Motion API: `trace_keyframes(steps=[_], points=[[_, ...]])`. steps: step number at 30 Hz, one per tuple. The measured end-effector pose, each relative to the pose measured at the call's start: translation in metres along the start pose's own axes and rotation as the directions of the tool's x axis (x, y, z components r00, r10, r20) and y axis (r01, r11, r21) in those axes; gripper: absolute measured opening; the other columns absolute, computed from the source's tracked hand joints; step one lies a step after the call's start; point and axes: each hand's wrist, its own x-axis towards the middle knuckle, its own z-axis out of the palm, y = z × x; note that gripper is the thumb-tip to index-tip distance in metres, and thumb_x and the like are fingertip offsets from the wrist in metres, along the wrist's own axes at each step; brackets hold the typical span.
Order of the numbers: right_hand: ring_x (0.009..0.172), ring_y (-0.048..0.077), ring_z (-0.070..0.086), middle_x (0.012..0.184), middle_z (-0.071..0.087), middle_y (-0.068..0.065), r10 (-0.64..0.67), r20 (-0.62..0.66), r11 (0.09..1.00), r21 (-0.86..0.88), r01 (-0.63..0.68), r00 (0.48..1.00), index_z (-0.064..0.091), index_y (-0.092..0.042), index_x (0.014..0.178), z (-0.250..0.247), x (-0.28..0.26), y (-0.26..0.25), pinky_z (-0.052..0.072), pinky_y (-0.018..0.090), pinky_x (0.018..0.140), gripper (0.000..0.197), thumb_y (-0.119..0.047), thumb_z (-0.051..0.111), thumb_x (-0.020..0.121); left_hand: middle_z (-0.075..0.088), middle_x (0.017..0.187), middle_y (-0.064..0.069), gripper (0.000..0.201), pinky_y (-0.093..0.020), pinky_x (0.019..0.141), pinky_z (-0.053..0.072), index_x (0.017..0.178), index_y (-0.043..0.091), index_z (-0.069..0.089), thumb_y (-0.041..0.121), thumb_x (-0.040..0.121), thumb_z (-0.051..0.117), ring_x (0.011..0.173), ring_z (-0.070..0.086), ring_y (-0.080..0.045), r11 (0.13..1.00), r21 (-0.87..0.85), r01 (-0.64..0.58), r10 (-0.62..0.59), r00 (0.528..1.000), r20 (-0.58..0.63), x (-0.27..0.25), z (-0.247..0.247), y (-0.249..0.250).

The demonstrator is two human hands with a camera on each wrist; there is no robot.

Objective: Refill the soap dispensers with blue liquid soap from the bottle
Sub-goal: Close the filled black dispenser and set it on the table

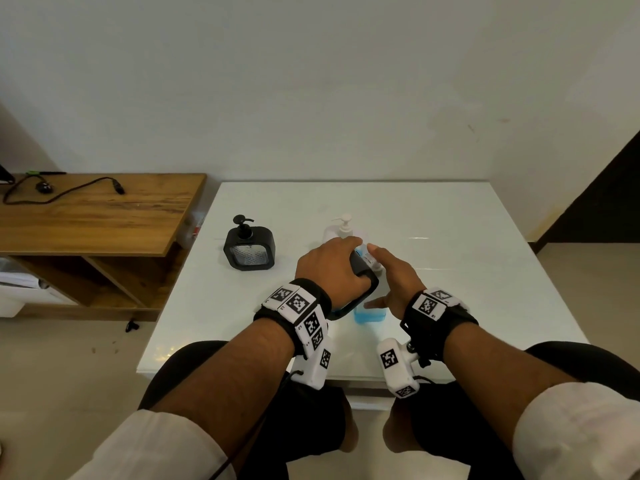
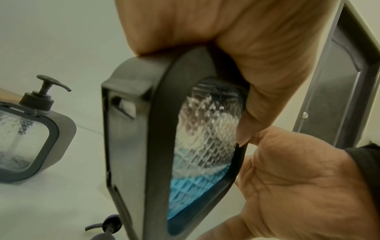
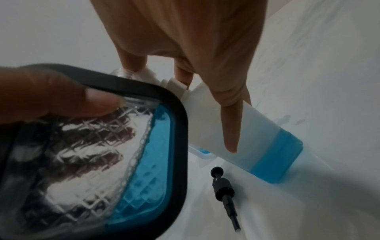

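Here the left hand [image 1: 330,268] grips a tilted black-framed dispenser [image 3: 115,154] part-filled with blue soap, near mid-desk [image 1: 450,237], while the right hand [image 1: 394,278], index finger extended, holds the soap bottle [image 3: 257,146] beside it.

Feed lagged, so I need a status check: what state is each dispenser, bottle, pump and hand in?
Held dispenser: tilted, pump off, partly filled blue.
Second dispenser: upright, pump on, no blue visible.
Soap bottle: uncapped, little blue left.
Loose pump: lying on table.
Left hand: grips held dispenser.
Right hand: fingers on bottle.
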Motion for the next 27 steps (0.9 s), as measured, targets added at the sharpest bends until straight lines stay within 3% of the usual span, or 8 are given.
trace_keyframes(steps=[5,10,12,16,19,21,24,27], points=[[0.123,0.034,0.057,0.132,0.061,0.006,0.051,0.105,0.999,-0.015,-0.049,0.993,0.065,-0.033,0.112,-0.003,-0.003,-0.004,0.045,0.062,0.099,0.063,-0.078,0.06,0.069,0.057,0.129,0.003,0.062,-0.034,0.092,0.046,0.137,0.03,0.044,0.047,0.081,0.062,0.11,0.059,-0.02,1.0,-0.006,-0.006,0.006,1.0,-0.003,0.0,-0.001,0.0],[0.107,0.034,0.064,0.12,0.068,0.011,-0.009,-0.05,0.998,-0.067,0.005,0.999,0.069,-0.024,0.107,0.001,-0.002,-0.005,0.052,0.061,0.091,0.035,-0.052,0.056,0.093,0.058,0.127,0.004,0.06,-0.033,0.091,0.045,0.135,0.031,0.046,0.047,0.08,0.062,0.109,0.059,-0.019,1.0,-0.008,-0.018,0.018,1.0,-0.008,0.0,0.001,0.0],[0.107,0.033,0.064,0.12,0.068,0.01,-0.01,-0.044,0.996,-0.09,0.006,0.999,0.069,-0.023,0.109,0.001,-0.006,-0.006,0.054,0.06,0.089,0.039,-0.056,0.054,0.094,0.058,0.128,0.004,0.061,-0.034,0.092,0.046,0.137,0.031,0.045,0.046,0.08,0.062,0.11,0.059,-0.019,1.0,-0.02,-0.012,0.012,1.0,-0.003,0.0,0.001,-0.001],[0.124,0.035,0.053,0.131,0.059,0.005,0.026,0.044,0.991,-0.131,-0.02,0.999,0.064,-0.027,0.121,0.0,-0.013,-0.011,0.043,0.064,0.101,0.06,-0.074,0.048,0.087,0.061,0.124,0.006,0.066,-0.034,0.095,0.048,0.138,0.03,0.045,0.04,0.077,0.07,0.11,0.059,-0.016,0.985,-0.168,0.025,-0.018,0.999,0.043,0.003,-0.001,-0.016],[0.12,0.032,0.055,0.129,0.062,0.005,0.025,0.044,0.977,-0.212,-0.015,0.999,0.064,-0.026,0.123,-0.001,-0.017,-0.017,0.041,0.063,0.104,0.065,-0.077,0.044,0.087,0.059,0.128,0.005,0.072,-0.029,0.098,0.046,0.138,0.026,0.046,0.031,0.073,0.077,0.113,0.057,-0.015,0.959,-0.276,0.06,-0.042,0.997,0.071,0.004,-0.003,-0.033],[0.115,0.031,0.059,0.124,0.065,0.005,0.025,0.019,0.965,-0.263,-0.019,1.0,0.064,-0.025,0.12,0.001,-0.017,-0.021,0.043,0.061,0.103,0.066,-0.077,0.042,0.087,0.06,0.123,0.003,0.065,-0.025,0.093,0.045,0.132,0.023,0.052,0.026,0.073,0.079,0.109,0.057,-0.014,0.94,-0.327,0.096,-0.079,0.995,0.063,0.003,-0.001,-0.045],[0.118,0.03,0.056,0.13,0.06,0.005,-0.004,-0.033,0.919,-0.395,-0.009,0.999,0.059,-0.02,0.126,0.001,-0.014,-0.026,0.046,0.059,0.099,0.075,-0.08,0.035,0.087,0.063,0.111,0.002,0.048,-0.022,0.083,0.046,0.113,0.023,0.059,0.025,0.072,0.082,0.1,0.06,-0.014,0.902,-0.408,0.142,-0.143,0.989,0.029,0.003,0.0,-0.062],[0.115,0.026,0.054,0.129,0.058,0.005,-0.059,-0.027,0.838,-0.545,0.035,0.998,0.058,-0.016,0.127,0.002,-0.021,-0.035,0.049,0.057,0.096,0.077,-0.078,0.034,0.089,0.063,0.106,0.0,0.039,-0.024,0.084,0.048,0.104,0.023,0.059,0.022,0.073,0.082,0.095,0.06,-0.014,0.867,-0.478,0.139,-0.176,0.984,-0.035,0.0,-0.001,-0.072]])
